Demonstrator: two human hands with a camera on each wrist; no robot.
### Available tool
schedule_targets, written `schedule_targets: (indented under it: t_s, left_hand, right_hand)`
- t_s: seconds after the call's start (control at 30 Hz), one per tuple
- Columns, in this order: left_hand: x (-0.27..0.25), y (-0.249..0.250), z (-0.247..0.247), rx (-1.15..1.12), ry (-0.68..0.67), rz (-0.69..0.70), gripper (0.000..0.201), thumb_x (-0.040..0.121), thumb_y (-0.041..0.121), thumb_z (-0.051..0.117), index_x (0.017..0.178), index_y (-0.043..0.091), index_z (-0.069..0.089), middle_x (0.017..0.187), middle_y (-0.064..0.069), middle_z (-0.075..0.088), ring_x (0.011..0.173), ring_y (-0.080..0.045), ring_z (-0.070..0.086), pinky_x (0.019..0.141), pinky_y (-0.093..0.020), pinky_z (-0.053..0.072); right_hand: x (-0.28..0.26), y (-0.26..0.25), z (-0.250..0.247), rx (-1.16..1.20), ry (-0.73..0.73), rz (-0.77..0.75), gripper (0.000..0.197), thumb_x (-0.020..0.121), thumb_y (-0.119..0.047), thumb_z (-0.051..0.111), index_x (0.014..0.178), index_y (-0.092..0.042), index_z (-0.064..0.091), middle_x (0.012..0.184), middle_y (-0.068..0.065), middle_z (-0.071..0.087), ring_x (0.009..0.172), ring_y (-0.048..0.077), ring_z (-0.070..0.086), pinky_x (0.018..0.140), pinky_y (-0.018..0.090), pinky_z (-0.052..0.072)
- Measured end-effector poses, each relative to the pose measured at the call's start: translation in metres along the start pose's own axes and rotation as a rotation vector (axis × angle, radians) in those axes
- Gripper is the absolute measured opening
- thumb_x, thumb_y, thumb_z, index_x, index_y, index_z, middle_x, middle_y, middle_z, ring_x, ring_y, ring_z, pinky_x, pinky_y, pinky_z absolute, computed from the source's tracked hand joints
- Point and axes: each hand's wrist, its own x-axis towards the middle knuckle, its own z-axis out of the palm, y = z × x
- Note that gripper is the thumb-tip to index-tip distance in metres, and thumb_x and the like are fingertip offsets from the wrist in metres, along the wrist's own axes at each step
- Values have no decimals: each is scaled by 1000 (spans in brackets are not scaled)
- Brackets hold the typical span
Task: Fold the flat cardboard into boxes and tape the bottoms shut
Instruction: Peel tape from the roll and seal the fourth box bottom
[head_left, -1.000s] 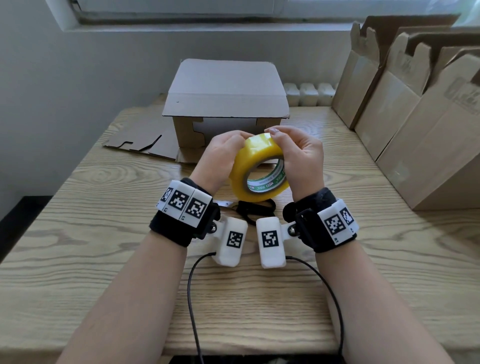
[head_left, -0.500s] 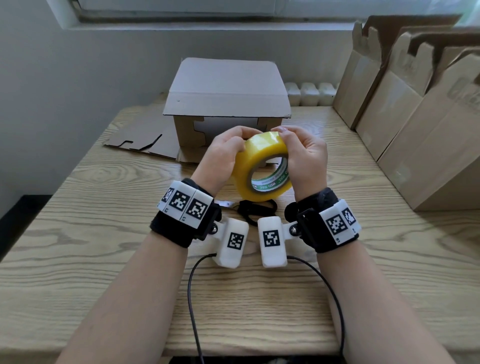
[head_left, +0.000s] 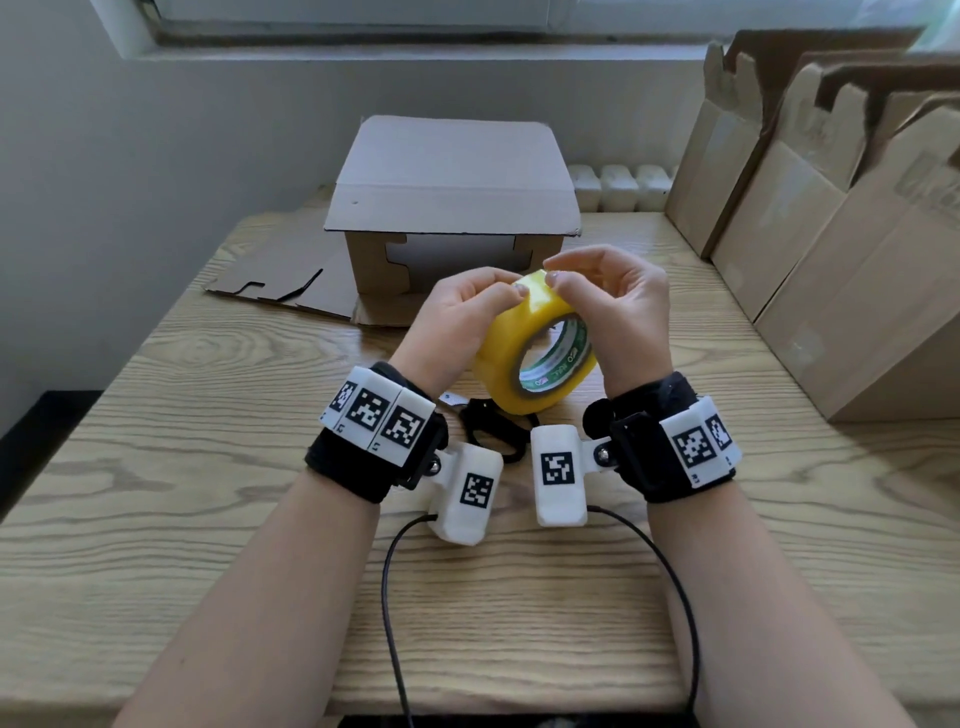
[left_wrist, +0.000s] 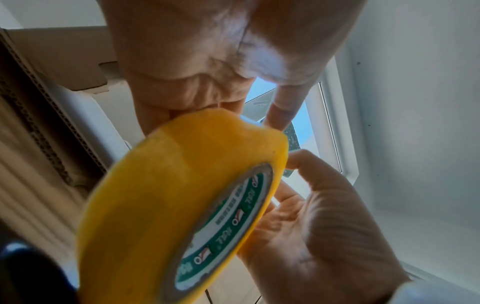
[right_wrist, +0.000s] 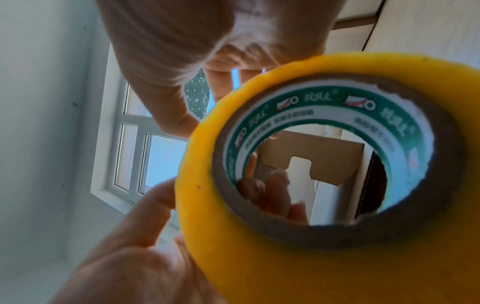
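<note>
Yellow tape roll (head_left: 530, 353) sits between the hands above the table (head_left: 156, 519), in front of the folded box (head_left: 452, 208). The left hand (head_left: 457, 322) grips it; the right hand (head_left: 618, 312) pinches its top rim. Only the right wrist view shows left fingers (right_wrist: 270, 191) through the core, whose axis points toward the person's lower right.

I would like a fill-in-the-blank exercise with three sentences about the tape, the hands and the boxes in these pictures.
1. Both hands hold a roll of ____ tape.
2. The left hand and the right hand meet at the ____ of the roll.
3. The folded box stands ____ the roll, on the table.

Missing words: yellow; top; behind
</note>
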Motion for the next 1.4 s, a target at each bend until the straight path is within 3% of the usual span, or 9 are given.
schedule_targets:
  t_s: [0.1,0.27,0.47,0.6,0.8,1.07,1.2,1.3,1.4]
  left_hand:
    - [1,1,-1,-15,83,14,17,96,6,53,92,12,68,81,-3,66,73,-11,62,65,-23,52]
    - [3,1,-11,8,157,30,16,75,23,55,75,18,70,74,-2,65,74,-15,60,65,-28,50]
    - [8,-2,-21,84,134,1,17,76,35,60,69,26,72,70,4,64,77,-16,58,76,-39,47]
    - [9,-4,-21,111,145,25,24,77,46,65,79,23,70,76,1,66,76,-16,60,76,-37,49]
    - [3,1,-19,179,26,102,28,82,42,64,102,24,70,102,-6,72,97,-22,67,85,-33,55]
    - [1,2,-15,155,-65,89,28,87,39,55,108,25,65,109,-5,68,102,-19,63,94,-38,51]
    - [1,0,-12,116,-70,74,28,89,37,51,107,20,63,104,-10,65,94,-21,61,89,-42,49]
    - [2,-1,-13,109,-61,49,30,88,35,48,106,16,62,102,-13,62,84,-16,61,77,-30,49]
    - [3,-1,-14,114,-66,40,29,86,35,48,104,18,63,112,-20,60,91,-21,61,82,-35,49]
  right_hand:
    - [-4,-3,4,72,-62,56,12,72,-15,66,81,-13,75,77,2,72,73,13,65,67,28,52]
    - [-5,-5,8,174,-169,196,15,68,-11,65,76,-19,75,79,3,70,76,16,61,71,33,49]
    - [-4,-10,6,64,-320,227,24,70,-16,56,86,-13,73,70,-7,66,65,3,60,60,16,47]
    - [0,-7,4,71,-345,324,25,68,-20,60,87,-10,72,79,8,65,74,21,60,70,34,48]
    - [-4,-8,13,123,-266,350,40,68,-24,65,100,1,71,92,12,67,91,27,63,86,43,51]
    - [-8,-11,11,145,-264,380,9,81,-20,68,79,-16,75,80,5,68,81,19,64,74,31,49]
    - [-5,-14,4,155,-350,448,26,71,-25,64,89,-8,72,79,13,66,67,20,62,64,29,49]
    - [-5,-15,1,177,-451,453,33,73,-22,61,97,-1,70,80,20,65,68,23,62,70,33,51]
    - [-8,-17,2,211,-479,473,31,74,-20,60,98,-2,68,77,17,64,65,21,62,67,32,51]
